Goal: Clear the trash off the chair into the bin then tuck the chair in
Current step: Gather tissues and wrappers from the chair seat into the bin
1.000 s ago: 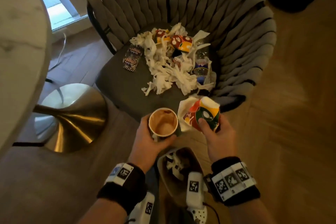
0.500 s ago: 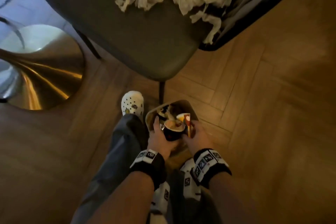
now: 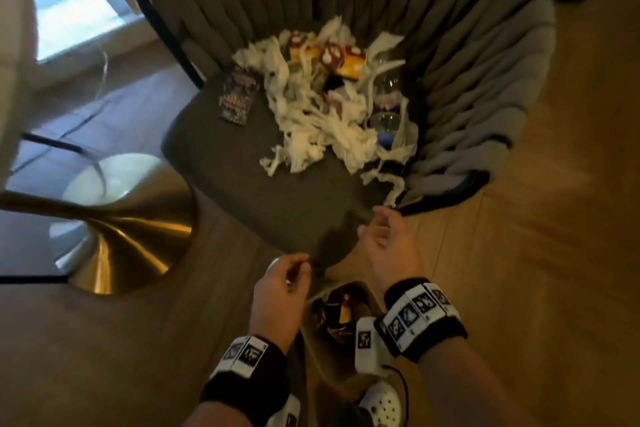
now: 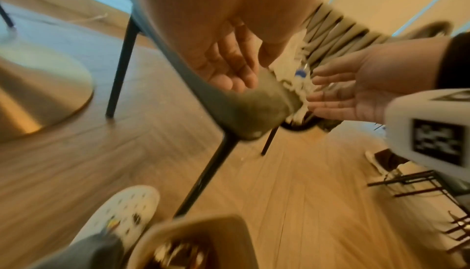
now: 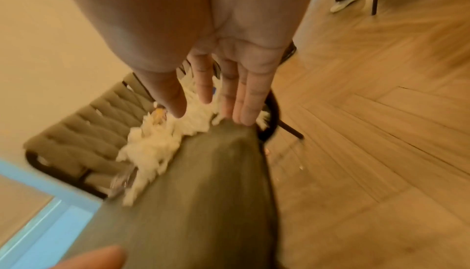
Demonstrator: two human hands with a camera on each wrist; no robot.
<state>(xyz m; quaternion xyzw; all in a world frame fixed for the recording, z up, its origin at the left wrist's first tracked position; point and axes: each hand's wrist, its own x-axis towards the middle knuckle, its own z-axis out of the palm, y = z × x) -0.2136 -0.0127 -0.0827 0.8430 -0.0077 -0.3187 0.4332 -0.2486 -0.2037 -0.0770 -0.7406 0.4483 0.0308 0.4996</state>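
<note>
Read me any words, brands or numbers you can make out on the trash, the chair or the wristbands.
No text can be read.
Dark packet: bold print, too blurred to read.
Red and yellow wrappers: patterns only, no clear letters.
Bottle: label blurred.
Wristbands: black-and-white square codes, no words.
White block: a square code, no words.

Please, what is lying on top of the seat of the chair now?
On the chair seat lies a heap of torn white tissue, a dark snack packet beside it, red-yellow wrappers and a clear plastic bottle. What the tissue covers cannot be seen.
</note>
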